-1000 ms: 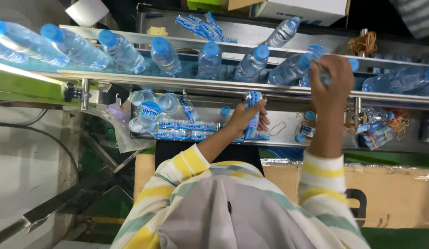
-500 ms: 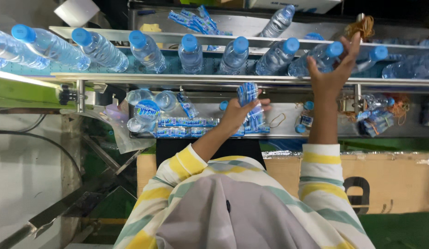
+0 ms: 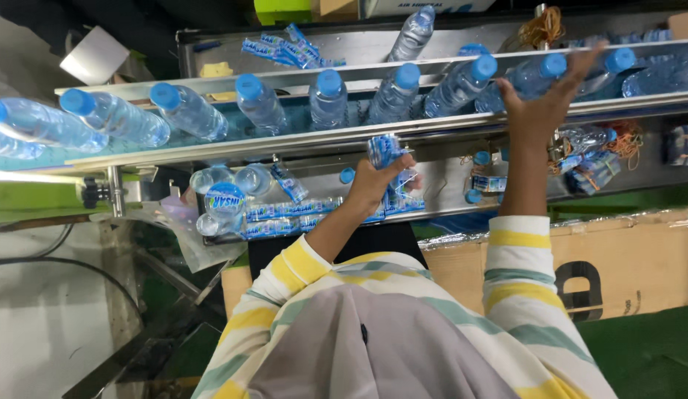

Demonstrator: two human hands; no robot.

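Two hands: left hand (image 3: 373,181) grips label sleeve (image 3: 383,150), right hand (image 3: 540,103) touches bottle (image 3: 532,76).

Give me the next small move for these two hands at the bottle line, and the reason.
Probably close the right hand on the blue-capped bottle it touches on the conveyor. The left hand already holds a blue label sleeve just below, ready to go on.

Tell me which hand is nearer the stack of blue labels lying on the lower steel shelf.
Left. The left hand hovers just above the label stack, gripping a small bundle of labels. The right hand is up on the conveyor, touching a blue-capped bottle, well away.
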